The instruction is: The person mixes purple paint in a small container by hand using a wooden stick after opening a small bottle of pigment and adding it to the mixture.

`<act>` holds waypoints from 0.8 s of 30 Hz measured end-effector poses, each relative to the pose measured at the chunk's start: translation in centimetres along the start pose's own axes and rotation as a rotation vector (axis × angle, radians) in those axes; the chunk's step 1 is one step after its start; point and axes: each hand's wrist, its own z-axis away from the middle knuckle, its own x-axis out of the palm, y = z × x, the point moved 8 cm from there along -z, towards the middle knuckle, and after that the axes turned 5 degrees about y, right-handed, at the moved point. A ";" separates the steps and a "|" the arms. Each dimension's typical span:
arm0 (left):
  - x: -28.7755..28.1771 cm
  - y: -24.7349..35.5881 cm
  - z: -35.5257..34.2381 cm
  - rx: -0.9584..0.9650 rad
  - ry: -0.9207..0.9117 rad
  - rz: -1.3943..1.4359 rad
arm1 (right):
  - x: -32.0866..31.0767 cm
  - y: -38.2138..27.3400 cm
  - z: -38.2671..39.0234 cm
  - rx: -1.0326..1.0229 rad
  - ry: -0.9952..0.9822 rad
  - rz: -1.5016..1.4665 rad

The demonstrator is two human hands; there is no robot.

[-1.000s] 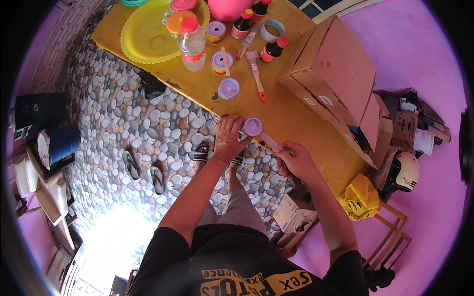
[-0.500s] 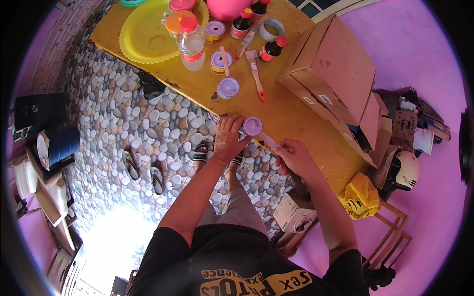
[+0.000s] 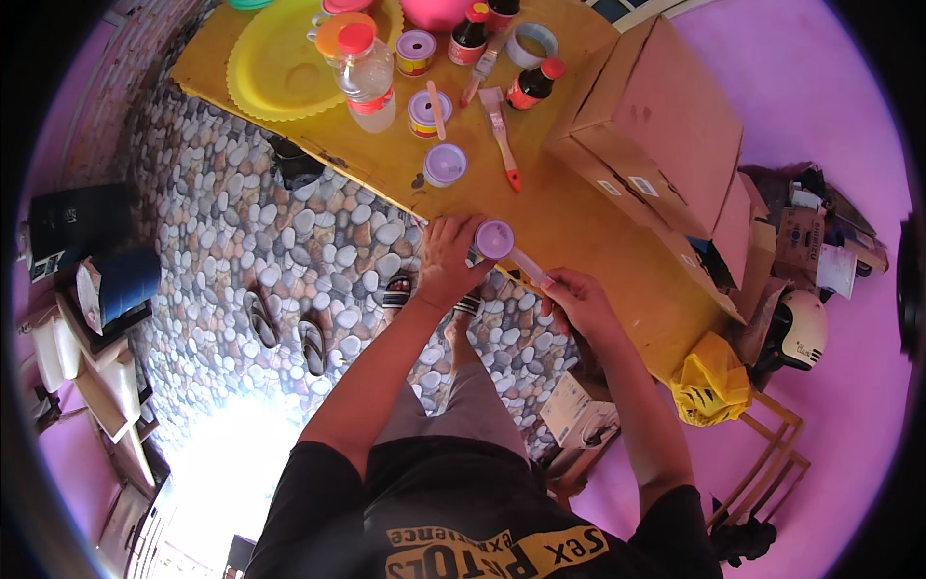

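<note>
A small can with a purple lid [image 3: 494, 238] sits at the table's front edge [image 3: 374, 194], with my left hand [image 3: 449, 256] closed against its left side, thumb beside it. My right hand [image 3: 576, 301] grips a pale flat stick [image 3: 527, 265], whose far end meets the can's side or lid rim; which one I cannot tell. Farther back stand a lilac-lidded cup [image 3: 445, 164], a can with a wooden stick [image 3: 435, 112] on top, and a red-tipped paintbrush [image 3: 501, 140] lying beside them.
A yellow tray [image 3: 270, 82], clear plastic bottle [image 3: 365, 82], dark bottles [image 3: 529, 89] and tape roll [image 3: 532, 44] occupy the back. A large cardboard box [image 3: 666, 125] takes up the right. A yellow bag [image 3: 709, 381], helmet [image 3: 799, 328] and wooden chair [image 3: 762, 454] are at lower right.
The view has shifted slightly, so the table's objects appear a little higher and farther left. Both hands keep almost the same places around the can and stick.
</note>
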 end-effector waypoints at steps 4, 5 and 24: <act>-0.1 0.2 0.0 0.000 -0.004 0.008 | -0.1 2.2 -1.3 -0.010 -0.044 -0.087; 0.0 0.2 -0.1 0.002 -0.010 0.001 | 0.0 3.1 -1.9 -0.045 -0.077 -0.138; -0.8 0.9 -0.4 0.016 -0.043 -0.027 | 1.5 1.3 0.5 -0.049 -0.023 -0.041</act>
